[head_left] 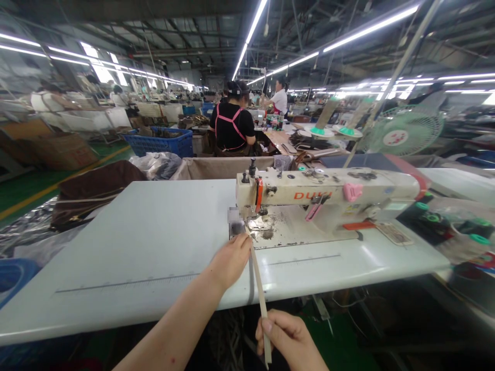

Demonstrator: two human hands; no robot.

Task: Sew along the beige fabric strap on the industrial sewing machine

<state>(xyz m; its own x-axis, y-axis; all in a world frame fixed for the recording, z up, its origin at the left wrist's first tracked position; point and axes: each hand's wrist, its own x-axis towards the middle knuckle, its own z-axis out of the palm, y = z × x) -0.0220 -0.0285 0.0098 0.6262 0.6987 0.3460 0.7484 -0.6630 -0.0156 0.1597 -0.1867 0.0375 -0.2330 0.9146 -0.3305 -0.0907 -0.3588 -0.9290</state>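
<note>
My left hand (231,260) rests on the white surface (147,242), fingers closed on the far end of the tan strip (258,281). It holds that end just before the sewing machine (328,193) needle so it lines up straight. My right hand (288,337) pinches the near end past the surface edge, drawing the strip taut between both hands.

Blue crate (160,143) back left, a clear plastic bag (157,165) just in front of it. Brown fabric (96,188) heaped beside the worktop's (127,247) left far edge. Cardboard boxes (58,149) far left. A person in a black top (232,126) sits facing away. Green fan (402,135) at right. Thread cones (323,123) near the fan. Strip lights (251,31) overhead.
</note>
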